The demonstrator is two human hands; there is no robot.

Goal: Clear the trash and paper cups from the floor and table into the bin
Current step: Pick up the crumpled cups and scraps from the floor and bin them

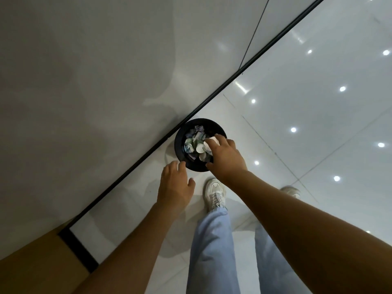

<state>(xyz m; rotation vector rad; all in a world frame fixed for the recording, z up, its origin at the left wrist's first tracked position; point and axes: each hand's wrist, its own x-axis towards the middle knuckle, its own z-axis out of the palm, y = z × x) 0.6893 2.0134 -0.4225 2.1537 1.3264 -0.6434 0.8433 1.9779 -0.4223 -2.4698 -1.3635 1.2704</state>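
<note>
Black bin [180, 143] beneath both hands, seemingly empty.

Floor [318, 102] on the right side of the frame is super glossy, polished pale tile, basically a mirror with ceiling spots reflecting off it and thin grout lines running through. Wall [95, 71] filling the upper left looks smooth and satiny, soft sheen, edged at the bottom by a black strip [148, 149] with a matt look. Bin [180, 145] at centre looks like black plastic, slightly shiny rim. Inside it is crumpled paper [192, 143], matt and creased. Lower centre: light blue denim jeans [212, 240], soft cloth, and a white sneaker [214, 194] with laces. Lower left corner shows a tan, wood-looking matt panel [38, 262].
</note>
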